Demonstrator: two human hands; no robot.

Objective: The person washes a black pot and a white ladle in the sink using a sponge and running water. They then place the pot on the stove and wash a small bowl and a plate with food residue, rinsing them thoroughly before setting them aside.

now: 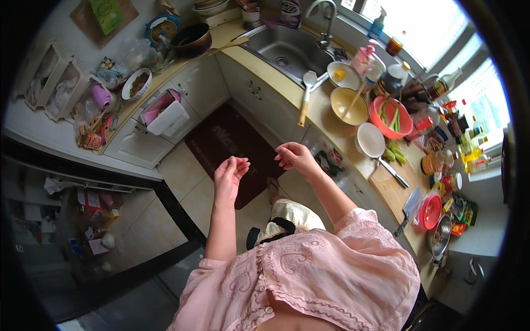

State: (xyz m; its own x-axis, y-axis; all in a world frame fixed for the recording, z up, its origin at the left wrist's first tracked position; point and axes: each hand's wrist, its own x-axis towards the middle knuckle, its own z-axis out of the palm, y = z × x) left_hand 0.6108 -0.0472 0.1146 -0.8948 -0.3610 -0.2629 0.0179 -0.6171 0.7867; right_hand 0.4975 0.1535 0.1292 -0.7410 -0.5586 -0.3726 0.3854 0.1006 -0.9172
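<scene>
My left hand (pixel 231 172) is raised over the floor mat (pixel 229 149), palm partly showing, its fingers loosely bent and apart with nothing seen in them. A short gap to its right, my right hand (pixel 295 156) hangs in the air with half-curled fingers, and no object shows there either. Neither hand touches the counter (pixel 323 113). Closest to my right hand on that counter lies a ladle-like utensil (pixel 305 102) with a wooden handle. Beyond it stand a yellow bowl (pixel 335 105) with a stick-like wooden utensil, a white bowl (pixel 369 138) and a red bowl of green vegetables (pixel 392 117).
A knife (pixel 393 172) lies on the wooden cutting board (pixel 381 185), and a cleaver (pixel 409 207) rests near its edge. The sink (pixel 284 55) is at the far corner. A white bin (pixel 165 116) hangs on the left cabinets; a dark-framed glass door (pixel 179 212) stands at left.
</scene>
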